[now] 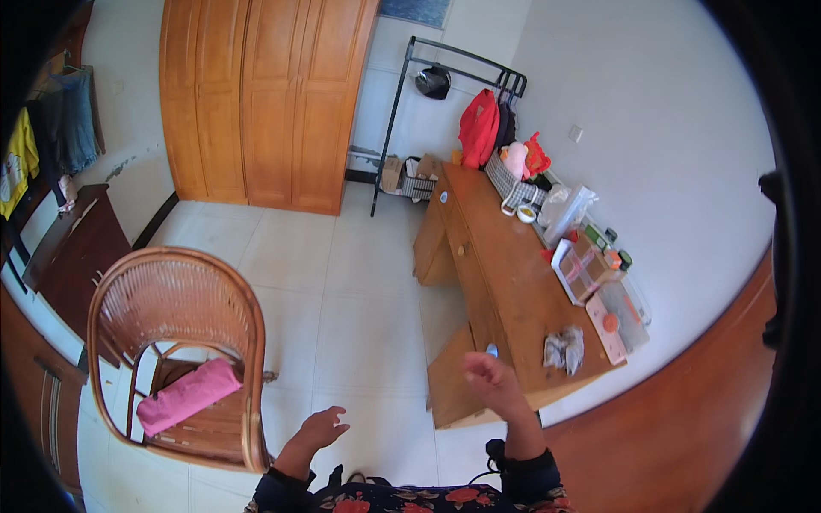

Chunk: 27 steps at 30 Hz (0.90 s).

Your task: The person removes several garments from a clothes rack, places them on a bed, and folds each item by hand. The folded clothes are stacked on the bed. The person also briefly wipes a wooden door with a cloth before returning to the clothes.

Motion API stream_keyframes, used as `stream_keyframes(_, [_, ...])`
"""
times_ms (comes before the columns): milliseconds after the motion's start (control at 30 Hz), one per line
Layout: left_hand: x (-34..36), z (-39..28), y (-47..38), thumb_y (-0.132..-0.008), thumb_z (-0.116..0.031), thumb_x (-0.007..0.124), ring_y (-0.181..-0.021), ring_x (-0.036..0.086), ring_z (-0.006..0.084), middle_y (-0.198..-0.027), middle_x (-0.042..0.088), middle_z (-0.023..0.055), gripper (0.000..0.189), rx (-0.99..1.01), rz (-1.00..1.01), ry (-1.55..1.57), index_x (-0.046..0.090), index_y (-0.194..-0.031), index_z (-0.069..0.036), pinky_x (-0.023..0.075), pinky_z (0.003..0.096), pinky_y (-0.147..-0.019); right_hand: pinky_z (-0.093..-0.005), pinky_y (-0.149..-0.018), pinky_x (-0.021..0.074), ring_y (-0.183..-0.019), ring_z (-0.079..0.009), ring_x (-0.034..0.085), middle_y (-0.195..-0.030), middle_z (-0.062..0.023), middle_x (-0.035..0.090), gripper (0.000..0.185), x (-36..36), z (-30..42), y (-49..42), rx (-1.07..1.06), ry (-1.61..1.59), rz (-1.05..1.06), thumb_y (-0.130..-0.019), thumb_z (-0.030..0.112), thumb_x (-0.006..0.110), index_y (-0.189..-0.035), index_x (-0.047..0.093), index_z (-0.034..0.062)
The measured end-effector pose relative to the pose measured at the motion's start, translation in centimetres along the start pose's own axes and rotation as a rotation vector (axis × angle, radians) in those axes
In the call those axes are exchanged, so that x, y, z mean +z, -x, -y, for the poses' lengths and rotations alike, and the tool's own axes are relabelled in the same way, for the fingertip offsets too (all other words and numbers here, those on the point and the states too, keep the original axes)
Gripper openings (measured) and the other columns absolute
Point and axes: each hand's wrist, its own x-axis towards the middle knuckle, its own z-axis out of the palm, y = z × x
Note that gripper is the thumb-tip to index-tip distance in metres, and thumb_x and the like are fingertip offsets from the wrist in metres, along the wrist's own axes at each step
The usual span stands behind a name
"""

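My left hand (321, 428) is in the air over the pale tiled floor, right of a rattan armchair (176, 292). Its fingers are spread a little and hold nothing. A rolled pink cloth (189, 395) lies on the chair seat. My right hand (495, 383) is raised before the near end of a wooden desk (507, 282), overlapping its front edge in the view. The fingers curl loosely, and no object shows in them. On the desk top beyond that hand lies a crumpled grey bundle (564, 350), perhaps cloth or plastic.
Along the wall side of the desk stand a checked basket (523, 192) with a pink plush toy, a cardboard box (585, 264) and a pink-edged case (619, 320). Behind are a black clothes rack (392, 128) and a wooden wardrobe (269, 102). A dark cabinet (86, 263) is at left.
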Motion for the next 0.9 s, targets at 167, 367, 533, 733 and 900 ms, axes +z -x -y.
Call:
stream_keyframes(167, [-4.0,-3.8,-11.4,-0.078,-0.035,0.059,-0.087,0.058,0.0287,-0.095,0.06,0.0103,0.043,0.045,-0.019,0.069,0.048,-0.113,-0.012,0.0461,0.0376,-0.073,-0.0185,-0.067,0.0427,-0.077,-0.0062,0.052,-0.088,-0.0003,0.058,0.026,-4.5,-1.4,-11.9,-0.081,-0.409,-0.265,-0.081,0.0,0.054,-0.107,0.054,0.0052])
stream_keyframes(367, [-6.6,-4.5,-26.5,-0.077,-0.038,0.059,-0.084,0.058,0.0288,-0.09,0.061,0.0091,0.044,0.109,0.212,-0.084,0.05,-0.111,-0.012,0.0463,0.0369,-0.073,-0.0167,-0.065,0.0415,-0.077,-0.0058,0.052,-0.091,-0.0005,0.057,0.024,-5.7,-3.9,-29.3,-0.169,-0.59,-0.369,-0.082,-0.001,0.053,-0.105,0.054,0.0044])
stream_keyframes(533, [-16.6,-4.9,-35.8,-0.075,-0.032,0.062,-0.078,0.061,0.0275,-0.083,0.063,0.0099,0.042,0.021,-0.165,-0.06,0.051,-0.11,-0.01,0.0476,0.0364,-0.072,-0.019,-0.067,0.0424,-0.08,-0.0076,0.053,-0.094,-0.0026,0.058,0.022,-6.9,-2.7,-43.5,-0.159,-0.694,-0.335,-0.084,0.004,0.052,-0.106,0.053,0.0053])
stream_keyframes(733, [-25.3,-1.3,-41.9,-0.074,-0.027,0.065,-0.076,0.061,0.0284,-0.079,0.063,0.0116,0.041,-0.139,-0.487,-0.011,0.051,-0.108,-0.01,0.0489,0.0382,-0.068,-0.0195,-0.07,0.0421,-0.082,-0.0081,0.053,-0.098,-0.0041,0.057,0.025,-6.1,-2.6,-60.4,-0.337,-0.736,-0.083,-0.083,0.004,0.053,-0.109,0.052,0.0044])
stream_keyframes(900, [-29.5,6.9,-52.2,-0.07,-0.045,0.066,-0.087,0.06,0.0254,-0.091,0.063,0.0133,0.057,-0.453,0.038,-0.128,0.053,-0.112,-0.008,0.0453,0.0336,-0.083,-0.0211,-0.064,0.0419,-0.08,-0.0082,0.055,-0.094,-0.0015,0.06,0.024,-7.1,-6.0,-72.5,-0.331,-0.657,-0.239,-0.081,0.006,0.057,-0.105,0.055,0.0099])
